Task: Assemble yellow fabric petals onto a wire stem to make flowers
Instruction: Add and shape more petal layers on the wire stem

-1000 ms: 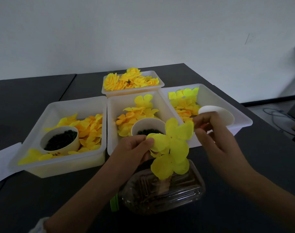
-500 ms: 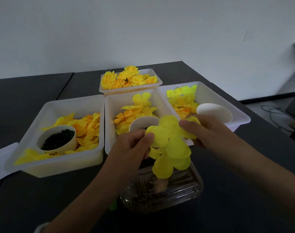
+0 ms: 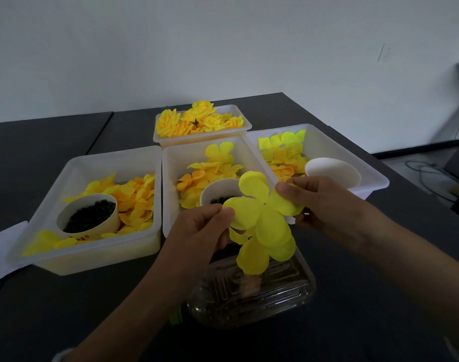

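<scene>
Head view: left hand (image 3: 206,226) pinches one lobe of a bright yellow, multi-lobed fabric petal piece (image 3: 262,215); right hand (image 3: 325,202) pinches the opposite lobe. Piece held in the air over a clear ribbed plastic container (image 3: 252,293) near the table's front edge. Small centre hole visible; more lobes hang beneath it. No wire stem discernible.

Judgement: mid-assembly, layers being gathered and threading not finished.

Finished yellow fabric flowers fill the small white tray (image 3: 201,138) toward the table's far edge, so several are done.

Three white plastic bins (image 3: 113,254) of loose petals stand between, two with paper cups of dark beads (image 3: 90,216). Nothing blocks the hands.
</scene>
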